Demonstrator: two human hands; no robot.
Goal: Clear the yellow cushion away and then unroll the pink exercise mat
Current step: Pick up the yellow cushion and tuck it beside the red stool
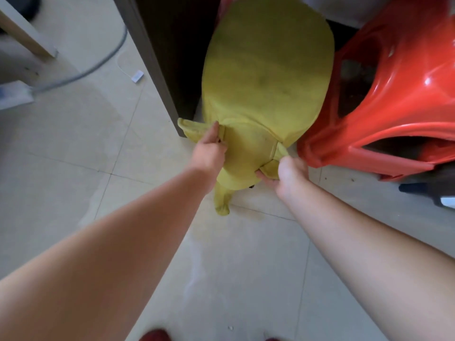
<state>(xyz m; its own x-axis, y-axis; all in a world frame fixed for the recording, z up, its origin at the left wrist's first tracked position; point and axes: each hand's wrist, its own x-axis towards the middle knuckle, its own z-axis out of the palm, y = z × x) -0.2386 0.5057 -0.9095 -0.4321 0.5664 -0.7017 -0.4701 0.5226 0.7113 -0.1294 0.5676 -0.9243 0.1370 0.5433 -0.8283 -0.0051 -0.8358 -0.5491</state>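
A large yellow cushion (267,72) stands on end in the gap between a dark cabinet and red plastic stools. Its near end has folded flaps and a loose strip hanging to the floor. My left hand (210,150) grips the fabric at the cushion's near left side. My right hand (288,177) pinches a flap at its near right corner. A small patch of pink (225,4) shows behind the cushion's top left edge; I cannot tell what it belongs to.
The dark cabinet (170,60) stands left of the cushion. Stacked red plastic stools (394,102) crowd the right. A grey cable (98,62) and a white charger (137,76) lie on the tiled floor at left. Dark shoes (433,190) sit at right.
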